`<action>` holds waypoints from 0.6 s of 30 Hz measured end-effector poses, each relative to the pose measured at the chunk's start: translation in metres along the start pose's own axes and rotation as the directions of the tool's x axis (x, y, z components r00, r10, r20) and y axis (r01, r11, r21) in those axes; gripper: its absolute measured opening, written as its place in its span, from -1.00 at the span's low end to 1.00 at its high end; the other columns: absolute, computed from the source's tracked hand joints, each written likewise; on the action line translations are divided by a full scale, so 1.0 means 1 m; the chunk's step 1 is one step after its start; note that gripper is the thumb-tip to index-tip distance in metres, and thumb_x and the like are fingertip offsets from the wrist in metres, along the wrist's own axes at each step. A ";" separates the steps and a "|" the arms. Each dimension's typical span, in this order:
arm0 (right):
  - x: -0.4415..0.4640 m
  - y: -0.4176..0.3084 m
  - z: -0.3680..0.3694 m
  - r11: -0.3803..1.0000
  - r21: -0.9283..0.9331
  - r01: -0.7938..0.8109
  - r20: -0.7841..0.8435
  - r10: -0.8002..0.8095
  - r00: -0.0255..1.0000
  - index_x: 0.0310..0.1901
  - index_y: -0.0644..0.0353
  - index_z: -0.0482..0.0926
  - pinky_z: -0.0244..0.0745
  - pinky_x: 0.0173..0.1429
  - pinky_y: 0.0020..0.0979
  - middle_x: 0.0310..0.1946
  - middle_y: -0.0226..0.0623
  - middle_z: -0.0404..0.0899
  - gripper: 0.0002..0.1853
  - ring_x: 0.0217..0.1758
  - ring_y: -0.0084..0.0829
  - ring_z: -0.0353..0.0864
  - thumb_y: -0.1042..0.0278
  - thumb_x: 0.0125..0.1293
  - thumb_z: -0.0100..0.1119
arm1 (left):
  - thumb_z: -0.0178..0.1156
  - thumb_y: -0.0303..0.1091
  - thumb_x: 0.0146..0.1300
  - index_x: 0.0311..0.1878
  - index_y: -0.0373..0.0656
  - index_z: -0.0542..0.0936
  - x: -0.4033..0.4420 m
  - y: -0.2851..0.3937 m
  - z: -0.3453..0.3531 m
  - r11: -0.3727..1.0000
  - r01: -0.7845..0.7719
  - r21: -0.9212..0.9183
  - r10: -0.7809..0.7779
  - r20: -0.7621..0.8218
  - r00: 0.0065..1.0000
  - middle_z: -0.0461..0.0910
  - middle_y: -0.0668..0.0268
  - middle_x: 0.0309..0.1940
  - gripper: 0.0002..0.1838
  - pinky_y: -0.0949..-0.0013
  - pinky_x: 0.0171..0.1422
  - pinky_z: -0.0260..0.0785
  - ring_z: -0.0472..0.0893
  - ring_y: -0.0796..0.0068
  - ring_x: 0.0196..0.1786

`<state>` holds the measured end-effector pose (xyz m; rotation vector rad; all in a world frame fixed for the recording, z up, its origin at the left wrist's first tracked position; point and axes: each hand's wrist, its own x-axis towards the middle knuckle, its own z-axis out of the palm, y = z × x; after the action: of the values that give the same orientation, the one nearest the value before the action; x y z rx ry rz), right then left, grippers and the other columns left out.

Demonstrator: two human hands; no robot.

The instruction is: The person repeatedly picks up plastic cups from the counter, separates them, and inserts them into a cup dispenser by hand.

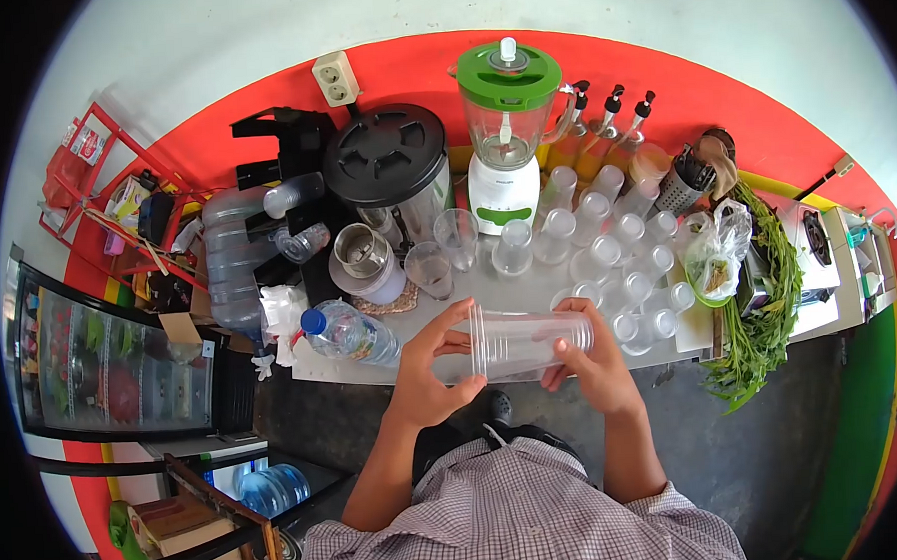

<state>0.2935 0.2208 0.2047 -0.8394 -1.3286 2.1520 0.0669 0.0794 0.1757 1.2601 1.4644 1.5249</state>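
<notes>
A short stack of clear plastic cups [526, 339] lies sideways in the air in front of the table's near edge, rims toward the left. My left hand [430, 371] holds the rim end, its thumb at the bottom and its fingers at the top. Around the base end, my right hand [597, 362] is closed, with the thumb on the near side. The stack's lines at the rim suggest more than one cup, but I cannot tell how many. Just beyond my right hand stand several upside-down clear cups [595, 259] on the table.
A green-lidded blender [505, 127] stands at the table's back, beside pump bottles [602, 133]. To the left are a black-lidded container [388, 162], a blue-capped water bottle [351, 332] and two clear cups [429, 271]. Leafy greens [760, 306] hang over the right edge.
</notes>
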 end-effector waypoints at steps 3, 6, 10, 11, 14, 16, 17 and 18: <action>0.000 -0.003 0.008 0.987 -0.160 0.033 -0.007 -0.034 0.999 0.33 0.26 0.33 0.67 -0.37 -0.43 -0.07 -0.16 0.68 -0.45 -0.42 -0.43 0.73 0.21 0.54 0.40 | 0.47 -0.39 -0.02 0.63 -0.26 0.41 0.003 0.006 -0.005 0.999 0.009 0.033 -0.009 -0.023 1.000 0.65 -0.09 0.36 0.02 0.19 0.23 0.71 0.82 0.25 0.05; 0.000 -0.007 0.020 0.984 -0.159 0.078 -0.059 -0.089 0.994 0.29 0.32 0.39 0.62 -0.44 -0.44 -0.13 -0.18 0.70 -0.48 -0.48 -0.47 0.70 0.24 0.52 0.41 | 0.48 -0.37 -0.01 0.62 -0.25 0.43 0.005 0.015 -0.010 0.997 -0.009 0.082 0.012 -0.033 0.999 0.68 -0.13 0.31 0.00 0.18 0.17 0.75 0.85 0.20 0.00; 0.004 -0.008 0.030 0.971 -0.137 0.197 -0.049 -0.206 0.977 0.28 0.33 0.40 0.63 -0.43 -0.43 -0.14 -0.16 0.72 -0.48 -0.45 -0.45 0.73 0.30 0.47 0.42 | 0.49 -0.35 0.00 0.62 -0.24 0.45 0.010 0.034 -0.020 0.994 -0.056 0.095 0.060 -0.039 0.997 0.70 -0.16 0.28 -0.01 0.17 0.15 0.75 0.86 0.19 -0.01; 0.006 -0.009 0.033 0.961 -0.128 0.244 -0.041 -0.251 0.967 0.28 0.34 0.41 0.64 -0.43 -0.42 -0.14 -0.14 0.72 -0.48 -0.44 -0.45 0.73 0.31 0.45 0.43 | 0.49 -0.35 0.00 0.62 -0.24 0.45 0.012 0.040 -0.024 0.993 -0.063 0.096 0.068 -0.047 0.997 0.70 -0.16 0.28 -0.01 0.17 0.15 0.75 0.86 0.19 -0.01; 0.011 -0.013 0.044 0.936 -0.148 0.320 -0.025 -0.327 0.945 0.28 0.35 0.40 0.67 -0.42 -0.41 -0.14 -0.11 0.72 -0.45 -0.43 -0.42 0.74 0.36 0.40 0.45 | 0.49 -0.35 0.01 0.63 -0.21 0.44 0.014 0.053 -0.039 0.996 -0.019 0.083 0.021 -0.021 1.000 0.70 -0.15 0.28 0.00 0.16 0.16 0.75 0.86 0.18 0.00; 0.016 -0.017 0.053 0.933 -0.141 0.331 -0.015 -0.336 0.942 0.29 0.35 0.40 0.68 -0.42 -0.41 -0.13 -0.10 0.72 -0.44 -0.42 -0.42 0.74 0.38 0.39 0.46 | 0.50 -0.36 0.02 0.65 -0.19 0.42 0.015 0.059 -0.050 0.995 -0.034 0.094 0.034 -0.006 0.999 0.70 -0.13 0.29 0.01 0.15 0.18 0.74 0.86 0.18 0.01; 0.017 -0.018 0.059 0.933 -0.134 0.335 -0.018 -0.340 0.940 0.29 0.35 0.40 0.69 -0.42 -0.40 -0.13 -0.09 0.72 -0.43 -0.41 -0.42 0.74 0.39 0.37 0.47 | 0.50 -0.36 0.02 0.65 -0.19 0.42 0.015 0.061 -0.056 0.995 -0.040 0.095 0.041 -0.009 0.999 0.70 -0.13 0.29 0.01 0.15 0.18 0.74 0.86 0.18 0.01; 0.019 -0.020 0.064 0.930 -0.136 0.341 -0.016 -0.346 0.938 0.29 0.35 0.40 0.69 -0.42 -0.40 -0.13 -0.09 0.72 -0.43 -0.41 -0.42 0.74 0.39 0.37 0.47 | 0.50 -0.36 0.02 0.65 -0.17 0.41 0.015 0.063 -0.062 0.996 -0.034 0.081 0.035 -0.004 0.999 0.69 -0.13 0.30 0.01 0.15 0.18 0.74 0.86 0.18 0.02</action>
<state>0.2361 0.2026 0.2402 -0.6369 -1.4863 1.7846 0.0140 0.0639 0.2463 1.3361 1.5288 1.5057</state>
